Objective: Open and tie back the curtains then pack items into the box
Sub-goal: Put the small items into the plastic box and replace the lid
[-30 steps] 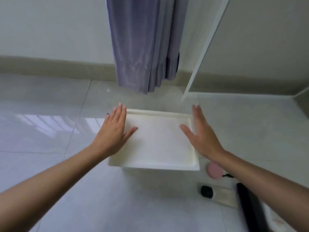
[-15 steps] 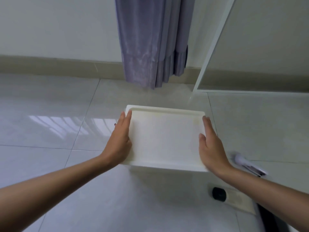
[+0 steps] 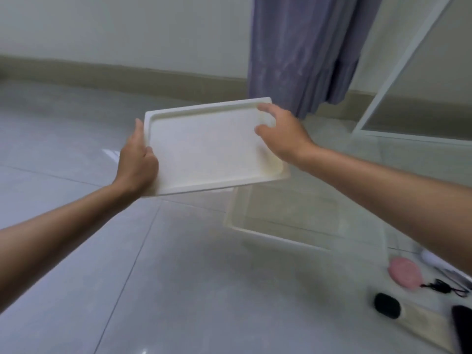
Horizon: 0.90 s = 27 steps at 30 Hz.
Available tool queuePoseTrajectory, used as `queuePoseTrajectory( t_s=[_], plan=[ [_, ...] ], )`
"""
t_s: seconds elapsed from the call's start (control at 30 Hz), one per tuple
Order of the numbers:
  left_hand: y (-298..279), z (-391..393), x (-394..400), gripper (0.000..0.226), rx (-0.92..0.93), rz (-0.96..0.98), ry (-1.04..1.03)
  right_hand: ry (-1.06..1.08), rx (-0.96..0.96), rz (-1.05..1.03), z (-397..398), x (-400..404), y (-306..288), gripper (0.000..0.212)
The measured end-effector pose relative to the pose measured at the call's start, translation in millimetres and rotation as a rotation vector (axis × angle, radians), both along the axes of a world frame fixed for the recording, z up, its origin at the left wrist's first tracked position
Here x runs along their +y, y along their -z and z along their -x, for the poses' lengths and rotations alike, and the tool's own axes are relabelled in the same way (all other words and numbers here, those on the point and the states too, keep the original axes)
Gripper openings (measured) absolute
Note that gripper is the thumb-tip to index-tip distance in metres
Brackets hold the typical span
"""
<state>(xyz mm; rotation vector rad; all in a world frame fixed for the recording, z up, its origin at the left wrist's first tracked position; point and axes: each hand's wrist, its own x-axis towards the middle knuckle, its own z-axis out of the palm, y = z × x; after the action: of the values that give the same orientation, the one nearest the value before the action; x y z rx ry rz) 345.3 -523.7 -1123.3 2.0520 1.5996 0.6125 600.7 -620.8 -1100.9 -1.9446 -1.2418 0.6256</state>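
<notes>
A white box lid (image 3: 209, 149) hangs in the air, held flat between both hands. My left hand (image 3: 136, 162) grips its left edge and my right hand (image 3: 279, 135) grips its right edge. Below and to the right, the clear plastic box (image 3: 304, 221) stands open on the tiled floor. A purple curtain (image 3: 306, 52) hangs gathered at the wall behind. To the right of the box lie a pink round item (image 3: 404, 274), a bottle with a black cap (image 3: 388, 305), a black cord (image 3: 444, 288) and a white item (image 3: 434, 259).
A white-framed panel (image 3: 383, 98) leans at the right by the curtain. A dark object (image 3: 462, 325) sits at the bottom right corner. Glossy grey floor tiles (image 3: 76, 149) spread to the left and front, meeting a beige skirting board (image 3: 127, 75).
Both hands went from resting on the lid to gripping its sides, then lifted it off the box and carried it up and to the left. The view has swung left.
</notes>
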Motion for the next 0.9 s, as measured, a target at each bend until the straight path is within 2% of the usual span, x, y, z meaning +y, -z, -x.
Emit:
queuePoseTrajectory(
  t_s=[0.13, 0.33, 0.43, 0.63, 0.9],
  plan=[
    [15, 47, 14, 0.049, 0.088, 0.051, -0.155, -0.111, 0.074, 0.088, 42, 56, 13, 0.046],
    [44, 95, 29, 0.075, 0.210, 0.267, -0.259, -0.280, 0.250, 0.403, 87, 94, 57, 0.030],
    [67, 111, 28, 0.076, 0.287, 0.345, -0.238, -0.288, 0.329, 0.540, 99, 98, 79, 0.031],
    [103, 107, 24, 0.075, 0.355, 0.419, -0.223, -0.303, 0.308, 0.746, 102, 96, 99, 0.059],
    [122, 89, 21, 0.076, 0.349, 0.423, -0.251, -0.415, 0.169, 0.811, 99, 91, 101, 0.055]
  ],
)
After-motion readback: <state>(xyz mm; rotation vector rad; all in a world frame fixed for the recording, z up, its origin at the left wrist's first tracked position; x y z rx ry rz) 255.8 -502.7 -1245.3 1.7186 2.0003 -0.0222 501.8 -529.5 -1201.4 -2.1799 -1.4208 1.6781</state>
